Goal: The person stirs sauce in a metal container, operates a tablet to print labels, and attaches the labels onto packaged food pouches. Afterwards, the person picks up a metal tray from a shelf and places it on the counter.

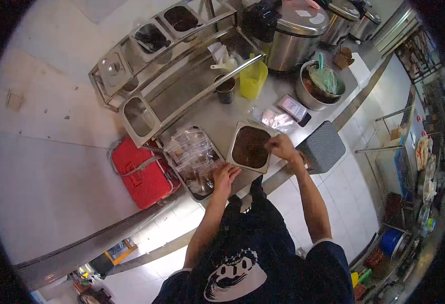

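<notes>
A square metal pan [270, 163] holding dark brown contents [250, 147] sits at the counter's front edge. My left hand [226, 177] lies at the pan's near left corner, fingers stretched out against its side. Over the pan's right rim, my right hand [283, 148] is closed with its fingertips pointing into the pan; what they hold, if anything, is hidden. To the left of the pan, a metal tray [186, 186] carries several small clear plastic packets [189, 149]. A clear plastic bag [274, 119] and a white and pink pack [292, 107] lie just beyond the pan.
A yellow jug [253, 78] and dark metal cup [225, 90] stand behind the pan. At the right is a steel bowl [303, 95] with a green bag. A rack [169, 119] holds metal pans. Large steel pots [291, 48] stand behind; a red bag [144, 175] is left.
</notes>
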Tool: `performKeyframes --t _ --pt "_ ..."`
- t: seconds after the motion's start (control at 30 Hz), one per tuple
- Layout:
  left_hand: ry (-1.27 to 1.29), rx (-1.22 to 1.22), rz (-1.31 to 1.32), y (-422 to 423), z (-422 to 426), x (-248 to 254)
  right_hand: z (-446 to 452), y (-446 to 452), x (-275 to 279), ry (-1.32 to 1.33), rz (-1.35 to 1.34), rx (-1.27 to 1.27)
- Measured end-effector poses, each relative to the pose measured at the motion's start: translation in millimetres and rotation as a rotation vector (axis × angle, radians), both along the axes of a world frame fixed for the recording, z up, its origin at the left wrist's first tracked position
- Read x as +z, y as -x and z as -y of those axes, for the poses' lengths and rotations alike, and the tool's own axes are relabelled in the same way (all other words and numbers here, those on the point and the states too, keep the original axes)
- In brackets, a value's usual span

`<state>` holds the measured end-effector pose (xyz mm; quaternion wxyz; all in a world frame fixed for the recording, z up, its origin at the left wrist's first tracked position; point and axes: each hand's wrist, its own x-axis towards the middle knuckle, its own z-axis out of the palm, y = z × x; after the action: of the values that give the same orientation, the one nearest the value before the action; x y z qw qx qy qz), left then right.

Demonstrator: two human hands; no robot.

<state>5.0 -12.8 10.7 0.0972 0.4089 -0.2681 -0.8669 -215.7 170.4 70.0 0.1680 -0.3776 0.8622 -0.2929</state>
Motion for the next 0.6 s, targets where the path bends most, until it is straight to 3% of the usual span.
performKeyframes --t 0.07,0.1,0.17,0.23,0.27,0.33,0.37,0.43,0.47,0.53,0.6 --pt "-0.012 0.014 -0.006 -1 0 -1 -1 -2 -8 -0.043 0.025 -0.156" --pt "-0.024 0.026 -0.015 -2 -1 -4 -6 -3 -38 -0.002 -0.05 -0.08" --pt "-0.02 0.023 -0.021 -2 0 -7 -9 -3 -46 0.038 -0.127 -0.008" --pt "-0.013 0.025 -0.026 -2 1 -18 -3 -5 -15 0.067 0.104 -0.032" --pt "-0.045 0.026 -0.019 -3 1 -25 1 -8 -11 0.067 0.106 -0.032" --pt "-0.076 0.023 -0.011 -4 2 -23 3 -13 -11 -0.036 -0.069 -0.283" --pt "-0.059 0.021 -0.016 -4 1 -22 1 -12 -11 -0.037 -0.07 -0.288" --pt "-0.041 0.02 -0.022 -3 1 -18 1 -8 -9 -0.101 0.077 0.067" --pt "-0.035 0.014 -0.027 -3 2 -16 0 -6 -8 -0.1 0.076 0.067" --pt "-0.03 0.008 -0.03 -3 3 -18 1 -7 10 0.011 -0.02 -0.184" --pt "-0.065 0.01 0.03 0 3 -19 1 -15 -1 -0.067 -0.034 -0.157"
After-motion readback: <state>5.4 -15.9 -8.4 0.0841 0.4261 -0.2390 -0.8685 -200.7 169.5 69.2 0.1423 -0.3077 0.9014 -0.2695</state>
